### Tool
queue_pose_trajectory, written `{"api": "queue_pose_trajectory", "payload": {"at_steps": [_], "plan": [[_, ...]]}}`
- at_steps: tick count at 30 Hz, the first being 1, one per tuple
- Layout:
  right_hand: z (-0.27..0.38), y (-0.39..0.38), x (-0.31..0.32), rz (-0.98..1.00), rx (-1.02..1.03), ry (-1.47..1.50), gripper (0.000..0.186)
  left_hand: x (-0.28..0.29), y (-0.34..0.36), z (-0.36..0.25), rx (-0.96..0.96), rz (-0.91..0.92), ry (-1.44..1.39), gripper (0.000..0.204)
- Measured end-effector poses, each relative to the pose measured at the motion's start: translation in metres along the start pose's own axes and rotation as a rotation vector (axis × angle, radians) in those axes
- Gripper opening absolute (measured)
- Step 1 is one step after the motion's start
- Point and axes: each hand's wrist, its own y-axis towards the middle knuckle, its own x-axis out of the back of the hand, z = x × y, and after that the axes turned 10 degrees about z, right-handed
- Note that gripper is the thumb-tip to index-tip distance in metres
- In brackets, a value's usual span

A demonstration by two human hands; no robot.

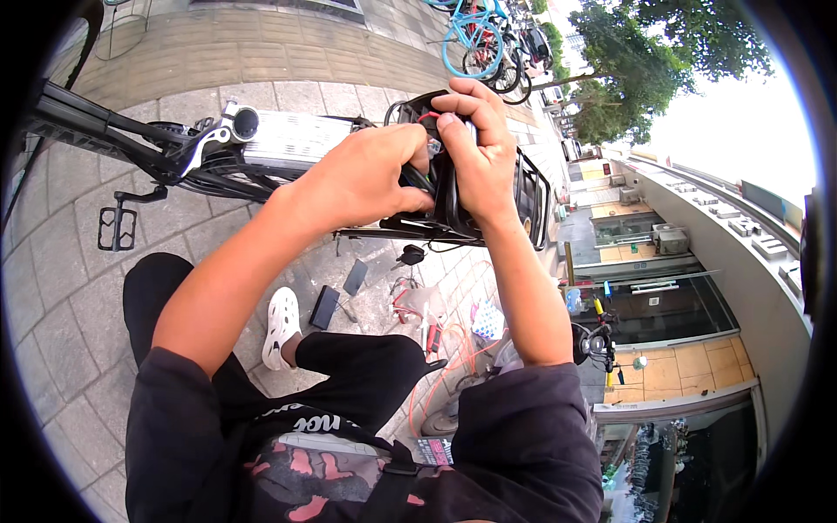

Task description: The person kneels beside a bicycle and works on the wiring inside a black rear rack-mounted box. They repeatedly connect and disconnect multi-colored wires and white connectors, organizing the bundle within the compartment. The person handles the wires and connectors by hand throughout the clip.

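Observation:
A black electric bike [83, 131] stands before me, its silver ribbed box [292, 138] below the seat post clamp. Over the rear end of the frame, both hands work at a black plastic case [447, 196] with wires inside. My left hand [375, 170] is closed at the case's near opening, its thumb and fingers curled around something partly hidden, beside dark wires. My right hand [479, 144] grips the upright black case from its right side, fingers over the top and thumb pressed on it. A short red wire [429, 115] shows between the hands.
A rear rack [532, 196] sits right of the case. Keys [410, 254] hang below. On the paving lie a black box [324, 307], a dark flat plate [355, 276], a red-handled tool [433, 338] and an orange cord [414, 397]. A blue bicycle [472, 44] is parked farther off.

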Motion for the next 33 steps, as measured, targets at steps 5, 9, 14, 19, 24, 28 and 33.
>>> {"api": "queue_pose_trajectory", "payload": {"at_steps": [5, 9, 14, 19, 24, 28, 33], "plan": [[0.011, 0.008, 0.015, 0.14, -0.068, -0.015, 0.029, 0.009, 0.0, 0.0, -0.047, 0.004, -0.02, 0.05], [0.048, 0.006, 0.043, 0.4, -0.132, -0.265, 0.044, 0.008, 0.0, 0.002, 0.017, 0.035, -0.044, 0.059], [0.071, 0.006, 0.042, 0.414, -0.179, -0.436, 0.04, 0.028, 0.003, 0.004, 0.065, 0.197, -0.281, 0.063], [0.082, 0.005, 0.034, 0.413, 0.006, -0.698, 0.022, 0.035, 0.014, 0.037, -0.026, 0.165, -0.661, 0.044], [0.09, 0.014, 0.032, 0.481, 0.202, -0.867, 0.014, 0.023, 0.01, 0.04, -0.109, -0.017, -0.298, 0.029], [0.094, 0.021, 0.035, 0.63, 0.272, -0.956, 0.021, 0.018, 0.013, 0.033, -0.078, -0.018, -0.194, 0.023], [0.112, 0.022, 0.034, 0.77, 0.34, -1.058, 0.023, 0.018, 0.013, 0.036, -0.101, -0.045, -0.102, 0.021]]}}
